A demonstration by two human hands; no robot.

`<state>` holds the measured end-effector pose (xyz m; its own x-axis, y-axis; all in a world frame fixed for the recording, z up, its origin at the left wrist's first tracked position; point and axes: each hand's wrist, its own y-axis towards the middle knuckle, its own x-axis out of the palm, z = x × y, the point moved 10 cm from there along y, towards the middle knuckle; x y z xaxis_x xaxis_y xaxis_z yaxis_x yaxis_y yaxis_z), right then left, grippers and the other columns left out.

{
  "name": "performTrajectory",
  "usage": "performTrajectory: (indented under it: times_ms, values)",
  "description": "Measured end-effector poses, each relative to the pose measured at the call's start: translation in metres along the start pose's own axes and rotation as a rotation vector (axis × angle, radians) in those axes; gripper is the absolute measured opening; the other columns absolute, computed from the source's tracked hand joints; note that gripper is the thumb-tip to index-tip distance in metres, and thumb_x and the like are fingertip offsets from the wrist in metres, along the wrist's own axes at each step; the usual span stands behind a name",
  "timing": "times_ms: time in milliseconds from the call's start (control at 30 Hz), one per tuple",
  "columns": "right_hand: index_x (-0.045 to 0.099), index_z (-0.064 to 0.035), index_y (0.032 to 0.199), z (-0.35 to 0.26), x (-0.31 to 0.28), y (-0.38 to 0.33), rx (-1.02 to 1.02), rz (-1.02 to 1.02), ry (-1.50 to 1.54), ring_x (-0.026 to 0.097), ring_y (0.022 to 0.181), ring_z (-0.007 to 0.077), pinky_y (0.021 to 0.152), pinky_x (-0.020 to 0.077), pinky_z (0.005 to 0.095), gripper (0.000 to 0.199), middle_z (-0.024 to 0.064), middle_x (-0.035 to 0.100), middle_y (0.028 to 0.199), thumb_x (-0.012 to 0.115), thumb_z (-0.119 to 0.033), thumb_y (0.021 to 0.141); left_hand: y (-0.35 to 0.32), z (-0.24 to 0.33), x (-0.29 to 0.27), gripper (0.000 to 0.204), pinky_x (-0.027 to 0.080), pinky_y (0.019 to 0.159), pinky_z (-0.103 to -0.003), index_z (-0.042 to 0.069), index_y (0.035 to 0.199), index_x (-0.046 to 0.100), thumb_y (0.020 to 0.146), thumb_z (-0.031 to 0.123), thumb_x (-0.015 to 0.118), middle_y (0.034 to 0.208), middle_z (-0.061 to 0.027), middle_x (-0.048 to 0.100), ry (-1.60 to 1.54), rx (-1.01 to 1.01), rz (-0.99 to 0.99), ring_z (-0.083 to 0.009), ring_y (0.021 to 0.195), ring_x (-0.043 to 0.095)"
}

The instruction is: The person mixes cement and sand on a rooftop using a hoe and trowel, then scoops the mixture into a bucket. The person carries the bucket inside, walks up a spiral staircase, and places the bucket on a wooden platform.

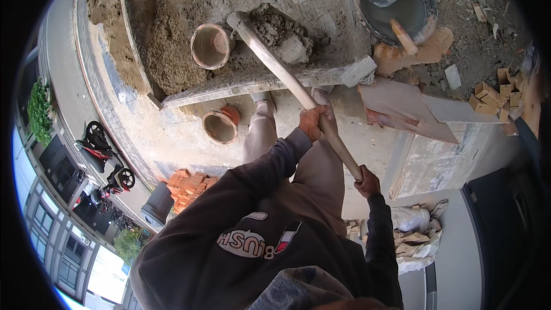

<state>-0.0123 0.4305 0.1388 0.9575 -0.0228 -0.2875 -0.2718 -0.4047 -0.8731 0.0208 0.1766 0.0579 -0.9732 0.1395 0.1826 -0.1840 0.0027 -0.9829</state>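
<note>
Handle (281, 74) is clasped by left grip (310, 123) and right grip (367, 182), spaced apart; steady strokes, clear of the bucket (196, 53), would best keep mortar (282, 28) behind the near-edge board (247, 85).

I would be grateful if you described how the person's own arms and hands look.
Both arms wear long, dark charcoal fabric sleeves, the left sleeve and right sleeve reaching about to the wrists, with no print visible on either. The left hand and right hand are bare, without gloves.
</note>
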Motion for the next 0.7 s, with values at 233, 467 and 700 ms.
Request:
performTrajectory:
  times_ms: [233,467,700]
  values:
    - [0.050,-0.0096,0.095,0.022,-0.003,0.007,-0.013,0.118,-0.030,0.056,0.086,0.0315,0.073,0.0471,0.0409,0.032,0.0109,0.056,0.087,0.061,-0.004,0.065,0.014,-0.012,-0.011,0.017,0.049,0.072,-0.036,0.002,0.089,0.053,0.078,0.006,0.065,0.080,-0.0080,0.053,0.172,0.138,-0.194,-0.0207,0.078,0.056]
    - [0.051,-0.0088,0.093,0.015,-0.009,0.020,0.006,0.175,-0.004,0.054,0.085,0.0314,0.075,0.0456,0.0395,0.031,0.0096,0.054,0.085,0.058,-0.004,0.064,-0.008,0.002,0.018,0.017,0.048,0.077,-0.036,0.001,0.090,0.054,0.079,0.007,0.065,0.083,-0.0096,0.057,0.072,-0.043,-0.173,-0.0207,0.076,0.057]
    - [0.052,-0.0055,0.091,-0.084,-0.060,0.006,-0.052,0.279,-0.072,0.057,0.080,0.0305,0.070,0.0466,0.0419,0.030,0.0109,0.056,0.082,0.062,-0.009,0.063,0.019,0.072,0.032,0.014,0.049,0.066,-0.040,0.006,0.078,0.050,0.077,0.008,0.064,0.070,-0.0046,0.051,0.039,0.001,-0.128,-0.0209,0.065,0.055]
